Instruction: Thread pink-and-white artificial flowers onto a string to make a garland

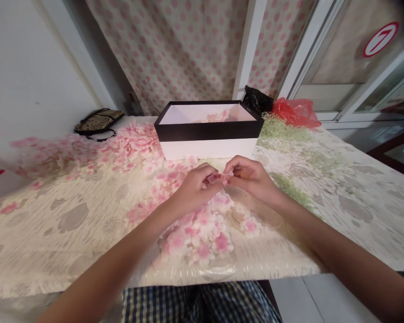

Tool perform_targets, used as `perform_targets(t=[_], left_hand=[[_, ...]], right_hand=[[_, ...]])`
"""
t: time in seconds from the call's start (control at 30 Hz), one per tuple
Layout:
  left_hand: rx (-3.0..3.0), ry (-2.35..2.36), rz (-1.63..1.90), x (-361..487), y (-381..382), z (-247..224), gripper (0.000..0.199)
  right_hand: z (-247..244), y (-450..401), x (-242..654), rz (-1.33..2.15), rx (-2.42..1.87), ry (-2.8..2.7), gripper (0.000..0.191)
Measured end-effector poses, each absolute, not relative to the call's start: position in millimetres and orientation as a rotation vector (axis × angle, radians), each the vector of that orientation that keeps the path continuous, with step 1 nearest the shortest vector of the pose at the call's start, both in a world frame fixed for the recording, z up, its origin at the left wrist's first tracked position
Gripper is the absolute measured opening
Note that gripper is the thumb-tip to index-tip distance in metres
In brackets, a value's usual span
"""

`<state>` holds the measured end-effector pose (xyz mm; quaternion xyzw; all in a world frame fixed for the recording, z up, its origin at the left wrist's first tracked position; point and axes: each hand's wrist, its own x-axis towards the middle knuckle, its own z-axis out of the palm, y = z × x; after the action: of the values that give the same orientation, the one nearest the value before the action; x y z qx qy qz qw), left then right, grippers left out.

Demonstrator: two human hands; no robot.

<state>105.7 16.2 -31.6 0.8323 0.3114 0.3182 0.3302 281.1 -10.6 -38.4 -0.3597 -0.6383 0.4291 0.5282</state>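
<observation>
My left hand point(197, 187) and my right hand point(249, 176) meet over the middle of the table, their fingertips pinching a small pink artificial blossom point(216, 178) between them. Just below my hands lies a heap of loose pink-and-white fabric blossoms point(198, 235). Farther left, a wider drift of pink petals point(133, 143) spreads across the cloth. Behind my fingers stands an open box with a black rim and white base point(208, 132), holding some pink blossoms point(217, 115). The blossom's exact shape is partly hidden by my fingers.
A plastic-covered floral tablecloth point(323, 202) covers the table. Green shredded filler point(283, 130) lies behind the box's right side, near a red plastic bag point(294, 112) and a black bag point(256, 99). A patterned purse point(99, 122) sits at the back left.
</observation>
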Motion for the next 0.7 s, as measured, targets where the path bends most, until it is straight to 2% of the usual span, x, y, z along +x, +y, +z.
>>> perform_targets(t=[0.2,0.4,0.7], left_hand=[[1.954,0.855,0.823,105.9,17.9,-29.4,0.012],[1.805,0.802,0.807,104.1,20.6,-29.4,0.018],[1.878,0.906,0.764,105.0,20.8,-31.7,0.016]], right_hand=[[-40.1,-10.6,280.4,1.044,-0.895,-1.489,0.011],[-40.4,-10.5,280.2,1.023,-0.902,-1.468,0.012],[-37.4,-13.8,280.4,1.018,-0.865,-1.467,0.01]])
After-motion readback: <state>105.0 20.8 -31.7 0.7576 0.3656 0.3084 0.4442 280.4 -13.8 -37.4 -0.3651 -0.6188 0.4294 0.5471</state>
